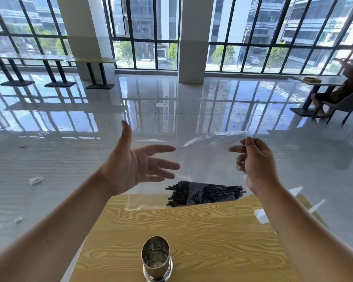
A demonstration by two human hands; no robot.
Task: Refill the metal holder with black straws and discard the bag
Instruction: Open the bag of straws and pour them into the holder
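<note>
A clear plastic bag (204,165) hangs above the far edge of the wooden table (192,231), with a bundle of black straws (206,193) lying across its bottom. My right hand (255,163) pinches the bag's upper right edge between thumb and fingers. My left hand (135,161) is spread open, palm facing right, just left of the bag and not gripping it. The perforated metal holder (157,258) stands upright and empty near the table's front edge, below and between my arms.
A white acrylic sign stand (262,215) sits at the table's right edge. Scraps of plastic wrap (35,180) lie on the glossy floor to the left. Tables line the windows; a seated person (346,86) is at the far right.
</note>
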